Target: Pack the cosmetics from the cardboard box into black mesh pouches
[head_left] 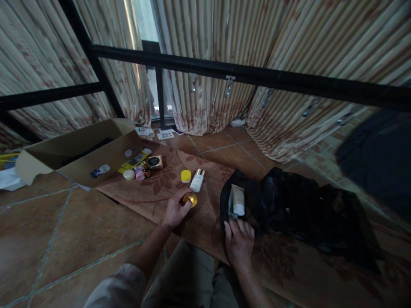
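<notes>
My left hand point(176, 209) is closed around a small round gold jar point(191, 199) on the patterned mat point(154, 192). My right hand point(239, 239) grips the near edge of a black bag point(289, 205) lying open on the mat. A white and green tube point(238, 200) sticks out of the bag's opening just above my right hand. Beyond the gold jar lie a white bottle with a gold cap point(197, 179) and a yellow-lidded jar point(185, 176).
An open cardboard box point(73, 156) lies on its side at the left, with several small cosmetics point(141, 169) beside it. Striped curtains point(240, 64) and a black metal rail point(257, 77) stand behind. A dark garment point(379, 158) is at the right. Tiled floor point(58, 239) surrounds the mat.
</notes>
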A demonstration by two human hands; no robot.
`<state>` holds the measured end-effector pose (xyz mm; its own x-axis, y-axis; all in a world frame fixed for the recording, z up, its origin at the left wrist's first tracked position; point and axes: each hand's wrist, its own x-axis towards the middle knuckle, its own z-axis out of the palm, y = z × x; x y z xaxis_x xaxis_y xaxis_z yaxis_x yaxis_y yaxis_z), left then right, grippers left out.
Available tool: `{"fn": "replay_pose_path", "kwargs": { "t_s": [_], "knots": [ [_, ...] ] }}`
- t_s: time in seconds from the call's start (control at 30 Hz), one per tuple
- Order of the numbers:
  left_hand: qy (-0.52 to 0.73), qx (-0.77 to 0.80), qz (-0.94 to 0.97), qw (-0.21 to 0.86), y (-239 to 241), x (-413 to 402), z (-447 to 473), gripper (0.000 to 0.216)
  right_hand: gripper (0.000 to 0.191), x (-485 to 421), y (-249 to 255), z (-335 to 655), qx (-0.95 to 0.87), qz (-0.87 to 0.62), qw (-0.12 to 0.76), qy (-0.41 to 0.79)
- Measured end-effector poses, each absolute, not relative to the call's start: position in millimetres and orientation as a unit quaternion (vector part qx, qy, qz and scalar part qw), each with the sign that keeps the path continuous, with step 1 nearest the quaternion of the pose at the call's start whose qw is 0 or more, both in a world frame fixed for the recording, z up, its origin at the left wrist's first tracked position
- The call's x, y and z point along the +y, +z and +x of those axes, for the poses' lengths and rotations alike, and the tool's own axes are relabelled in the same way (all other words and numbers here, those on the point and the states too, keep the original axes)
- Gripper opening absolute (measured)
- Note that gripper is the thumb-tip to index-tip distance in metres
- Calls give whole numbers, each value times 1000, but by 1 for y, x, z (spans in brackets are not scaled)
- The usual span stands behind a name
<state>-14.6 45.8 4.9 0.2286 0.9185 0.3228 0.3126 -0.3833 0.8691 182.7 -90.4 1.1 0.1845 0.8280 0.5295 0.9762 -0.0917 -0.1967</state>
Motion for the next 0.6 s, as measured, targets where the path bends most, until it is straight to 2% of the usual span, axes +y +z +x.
{"fn": "replay_pose_path", "kwargs": {
  "t_s": [0.6],
  "knots": [
    [436,420,713,354,7,45,-16,37,24,-89,-2,184,-626,-716,266,-154]
  ]
}}
